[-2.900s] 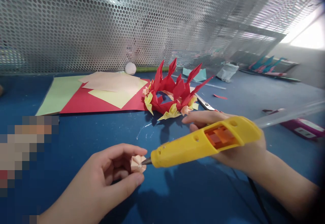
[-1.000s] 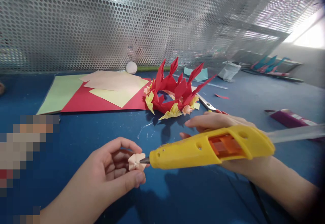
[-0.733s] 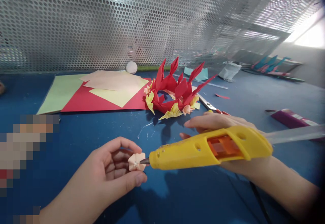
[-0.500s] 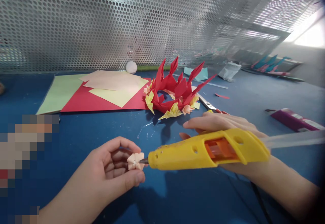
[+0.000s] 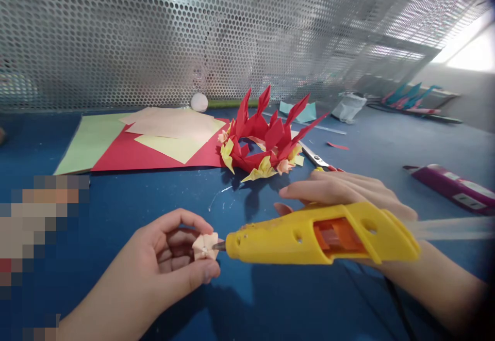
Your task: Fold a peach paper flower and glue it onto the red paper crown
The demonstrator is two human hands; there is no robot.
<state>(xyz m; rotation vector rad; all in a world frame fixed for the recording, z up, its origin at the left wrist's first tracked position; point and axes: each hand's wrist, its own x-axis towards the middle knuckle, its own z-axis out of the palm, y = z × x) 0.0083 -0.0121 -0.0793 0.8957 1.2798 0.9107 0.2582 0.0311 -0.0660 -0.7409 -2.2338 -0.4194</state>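
Between thumb and forefinger, my left hand [image 5: 170, 258] pinches a small peach folded-paper flower [image 5: 204, 246]. A yellow hot glue gun [image 5: 286, 235] is in my right hand [image 5: 348, 191], its metal nozzle at the right side of the flower. Whitish glue shows at the flower's centre. The gun hides most of the palm and its handle, while a clear glue stick [image 5: 452, 229] juts from its rear. Behind the hands stands a ring of red folded paper [image 5: 270, 140] with tall points, trimmed with yellow and peach paper pieces.
Coloured paper sheets [image 5: 170, 151] lie at the back left. Scissors [image 5: 315, 155] rest right of the red ring, and a purple glue gun [image 5: 452, 186] lies farther right. A perforated metal screen [image 5: 154, 42] borders the table's back. A pixelated patch covers the lower left.
The yellow glue gun's rear has dipped and shifted slightly right, along with my right hand. Its nozzle stays at the flower, which my left hand holds almost unmoved.
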